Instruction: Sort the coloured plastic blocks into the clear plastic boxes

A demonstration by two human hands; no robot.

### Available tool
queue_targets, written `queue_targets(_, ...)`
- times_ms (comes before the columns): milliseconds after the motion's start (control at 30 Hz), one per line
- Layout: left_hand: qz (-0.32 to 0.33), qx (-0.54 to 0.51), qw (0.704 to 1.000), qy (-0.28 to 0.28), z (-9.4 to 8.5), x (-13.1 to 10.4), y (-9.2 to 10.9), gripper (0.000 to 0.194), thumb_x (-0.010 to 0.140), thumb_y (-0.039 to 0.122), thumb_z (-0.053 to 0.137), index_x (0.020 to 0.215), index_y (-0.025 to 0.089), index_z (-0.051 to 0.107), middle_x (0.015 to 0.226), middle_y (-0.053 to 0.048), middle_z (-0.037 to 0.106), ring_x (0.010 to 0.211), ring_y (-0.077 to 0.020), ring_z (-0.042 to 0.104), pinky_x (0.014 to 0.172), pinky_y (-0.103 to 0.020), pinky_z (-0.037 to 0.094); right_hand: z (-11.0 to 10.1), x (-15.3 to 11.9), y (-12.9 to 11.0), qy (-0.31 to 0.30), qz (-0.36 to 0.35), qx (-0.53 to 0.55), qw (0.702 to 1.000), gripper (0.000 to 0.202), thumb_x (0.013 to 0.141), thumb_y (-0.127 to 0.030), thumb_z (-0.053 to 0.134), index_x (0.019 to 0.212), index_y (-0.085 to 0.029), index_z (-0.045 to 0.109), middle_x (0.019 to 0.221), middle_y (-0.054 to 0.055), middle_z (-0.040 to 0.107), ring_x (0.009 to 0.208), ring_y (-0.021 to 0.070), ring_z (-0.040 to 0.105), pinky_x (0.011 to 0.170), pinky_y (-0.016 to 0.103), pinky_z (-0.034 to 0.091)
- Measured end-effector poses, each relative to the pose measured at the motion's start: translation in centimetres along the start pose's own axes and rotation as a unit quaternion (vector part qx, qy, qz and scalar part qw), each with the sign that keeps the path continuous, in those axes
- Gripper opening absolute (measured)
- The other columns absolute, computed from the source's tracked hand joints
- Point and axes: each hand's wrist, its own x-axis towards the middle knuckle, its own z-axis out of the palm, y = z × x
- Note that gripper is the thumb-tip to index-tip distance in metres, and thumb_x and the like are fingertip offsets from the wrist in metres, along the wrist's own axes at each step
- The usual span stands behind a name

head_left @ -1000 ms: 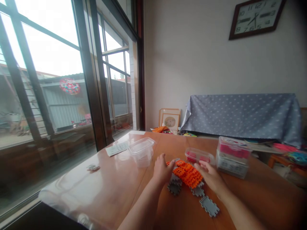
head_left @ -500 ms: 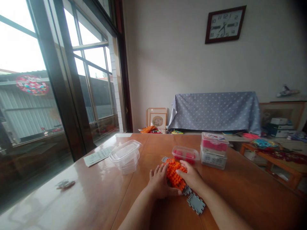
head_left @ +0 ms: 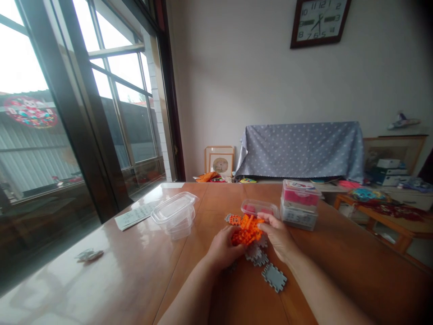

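Note:
Between my two hands is a bunch of orange interlocking toy tiles [head_left: 248, 231] with notched edges. My left hand [head_left: 225, 246] is closed round the left side of the bunch, its thumb along the near edge. The fingers of my right hand [head_left: 274, 230] pinch the bunch at its upper right. Grey notched tiles [head_left: 257, 256] lie on the table just below the orange ones. One separate grey tile [head_left: 274, 277] lies nearer to me. Another orange tile [head_left: 234, 219] rests beyond my left hand, beside a bit of grey.
Past my hands stands a clear tub with red pieces [head_left: 260, 208]. Stacked lidded boxes [head_left: 300, 205] are to its right. Clear empty containers [head_left: 174, 214] and a printed sheet [head_left: 133, 216] lie to the left. A small plastic packet [head_left: 88, 255] is at far left.
My hands have gathered the orange tiles and lifted them off the grey ones, uncovering more grey. My left hand has gone from spread to closed. The view has tilted slightly down.

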Motion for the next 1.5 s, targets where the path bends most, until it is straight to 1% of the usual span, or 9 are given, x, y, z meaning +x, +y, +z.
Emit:
queue_targets(167, -0.077, -0.123, 0.989, 0.040, 0.4, 0.4, -1.0, 0.048, 0.079, 0.035, 0.070, 0.123, 0.019, 0.063, 0.094, -0.003, 0.072, 0.078, -0.0168, 0.065, 0.071, -0.026, 0.052, -1.5, 1.0, 0.7, 0.021, 0.009, -0.057, 0.998, 0.046, 0.067, -0.025, 0.066, 0.113, -0.019, 0.069, 0.108, 0.007, 0.071, 0.107, 0.0241, 0.064, 0.094, 0.034, 0.049)
queue_targets(333, -0.137, -0.228, 0.960, 0.094, 0.7, 0.8, -1.2, 0.061, 0.075, 0.046, 0.076, 0.127, 0.017, 0.060, 0.090, -0.005, 0.073, 0.075, -0.0167, 0.067, 0.072, -0.027, 0.054, -2.6, 1.5, 0.8, 0.015, -0.001, -0.110, 0.994, 0.045, 0.072, -0.030, 0.063, 0.114, -0.017, 0.068, 0.097, 0.006, 0.073, 0.092, 0.0219, 0.068, 0.087, 0.034, 0.051)
queue_targets(467, -0.165, -0.229, 0.952, 0.122, 0.7, 1.1, -1.7, 0.062, 0.076, 0.055, 0.073, 0.123, 0.015, 0.062, 0.084, -0.005, 0.073, 0.072, -0.0181, 0.067, 0.069, -0.028, 0.054, -3.0, 1.6, 0.5, 0.036, 0.000, -0.144, 0.989, 0.042, 0.073, -0.035, 0.063, 0.111, -0.016, 0.069, 0.090, 0.007, 0.074, 0.082, 0.0225, 0.068, 0.073, 0.032, 0.052)
queue_targets(600, -0.173, -0.153, 0.961, 0.152, 0.6, 1.3, -2.6, 0.055, 0.077, 0.051, 0.073, 0.116, 0.014, 0.065, 0.101, -0.011, 0.073, 0.091, -0.0234, 0.069, 0.077, -0.030, 0.054, -3.1, 1.7, 0.4, 0.054, -0.012, -0.169, 0.984, 0.041, 0.076, -0.045, 0.066, 0.105, -0.016, 0.071, 0.096, 0.009, 0.075, 0.092, 0.0267, 0.069, 0.083, 0.037, 0.053)
queue_targets(700, -0.174, -0.132, 0.964, 0.153, 0.5, 1.3, -2.7, 0.055, 0.080, 0.048, 0.071, 0.121, 0.013, 0.062, 0.112, -0.015, 0.072, 0.100, -0.0250, 0.069, 0.084, -0.031, 0.053, -3.3, 1.5, 0.1, 0.020, -0.011, -0.193, 0.981, 0.049, 0.079, -0.053, 0.066, 0.112, -0.017, 0.070, 0.108, 0.012, 0.074, 0.106, 0.0289, 0.067, 0.094, 0.041, 0.050)
queue_targets(800, -0.159, -0.135, 0.968, 0.139, 0.5, 1.4, -2.3, 0.048, 0.084, 0.048, 0.066, 0.118, 0.013, 0.064, 0.111, -0.014, 0.073, 0.099, -0.0245, 0.069, 0.085, -0.032, 0.053, -3.7, 0.9, -0.1, -0.092, -0.020, -0.239, 0.966, 0.070, 0.074, -0.057, 0.073, 0.133, -0.021, 0.062, 0.136, 0.012, 0.062, 0.128, 0.0304, 0.055, 0.109, 0.044, 0.040)
queue_targets(933, -0.127, -0.141, 0.973, 0.128, 0.5, 1.3, -2.1, 0.044, 0.087, 0.051, 0.062, 0.111, 0.015, 0.068, 0.105, -0.011, 0.075, 0.094, -0.0231, 0.069, 0.082, -0.031, 0.053, -4.0, -0.1, 0.5, -0.220, -0.041, -0.342, 0.913, 0.098, 0.059, -0.059, 0.084, 0.145, -0.025, 0.051, 0.158, 0.011, 0.038, 0.149, 0.0357, 0.026, 0.121, 0.052, 0.017)
queue_targets(1067, -0.115, -0.139, 0.975, 0.128, 0.5, 1.0, -2.2, 0.042, 0.087, 0.051, 0.062, 0.107, 0.016, 0.069, 0.101, -0.009, 0.075, 0.091, -0.0223, 0.069, 0.080, -0.030, 0.053, -3.7, -0.5, 1.4, -0.214, -0.047, -0.394, 0.893, 0.101, 0.054, -0.060, 0.087, 0.144, -0.033, 0.052, 0.161, 0.008, 0.032, 0.152, 0.0379, 0.012, 0.122, 0.054, 0.007)
queue_targets(1500, -0.143, -0.150, 0.968, 0.144, 0.3, 0.5, -1.2, 0.047, 0.082, 0.054, 0.065, 0.108, 0.015, 0.068, 0.103, -0.011, 0.075, 0.094, -0.0245, 0.069, 0.083, -0.033, 0.053, -3.8, -0.8, 2.6, -0.181, -0.068, -0.437, 0.878, 0.096, 0.063, -0.063, 0.081, 0.147, -0.032, 0.048, 0.163, 0.008, 0.028, 0.151, 0.0388, 0.016, 0.121, 0.056, 0.015)
